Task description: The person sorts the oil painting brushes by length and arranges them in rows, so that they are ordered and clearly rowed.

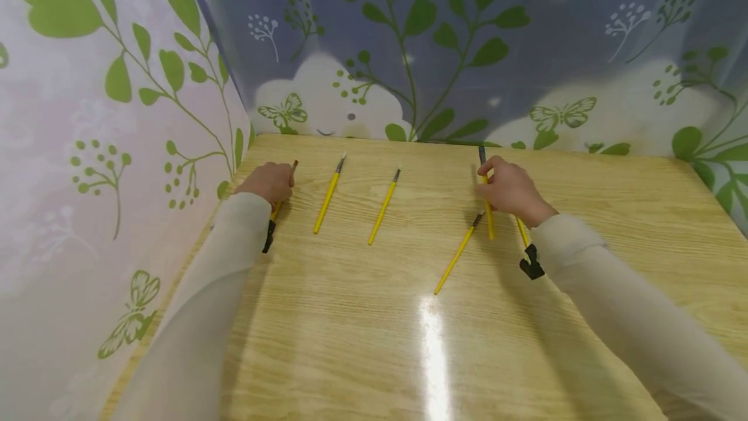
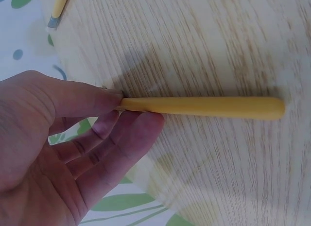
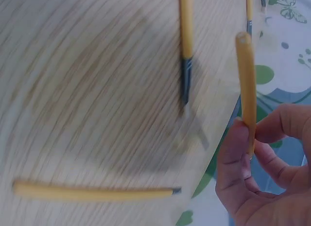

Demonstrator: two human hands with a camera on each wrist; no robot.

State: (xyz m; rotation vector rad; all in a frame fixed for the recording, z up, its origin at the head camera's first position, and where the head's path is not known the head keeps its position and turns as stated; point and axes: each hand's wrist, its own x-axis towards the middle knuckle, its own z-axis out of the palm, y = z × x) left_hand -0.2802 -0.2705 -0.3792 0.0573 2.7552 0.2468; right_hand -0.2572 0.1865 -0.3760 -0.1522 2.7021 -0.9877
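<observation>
At the table's left edge my left hand [image 1: 265, 182] pinches a yellow paintbrush [image 2: 204, 107] between thumb and fingertips; its brown bristle tip pokes out past the fingers in the head view. My right hand [image 1: 510, 188] grips another yellow paintbrush [image 3: 246, 80] near its dark, flat bristle end, the handle pointing back toward me. Just left of that hand a paintbrush [image 1: 458, 253] lies slanted on the wood. One more paintbrush [image 1: 522, 231] lies partly hidden beneath the right wrist. Between the hands rest two paintbrushes, a larger one [image 1: 329, 199] and a thinner one [image 1: 384, 208].
The light wood table [image 1: 350, 330] meets a patterned curtain [image 1: 374, 44] at the back and a patterned panel [image 1: 87, 180] on the left. Black strap buckles [image 1: 532, 264] hang from the wrists. Glare shows on the wood near the front.
</observation>
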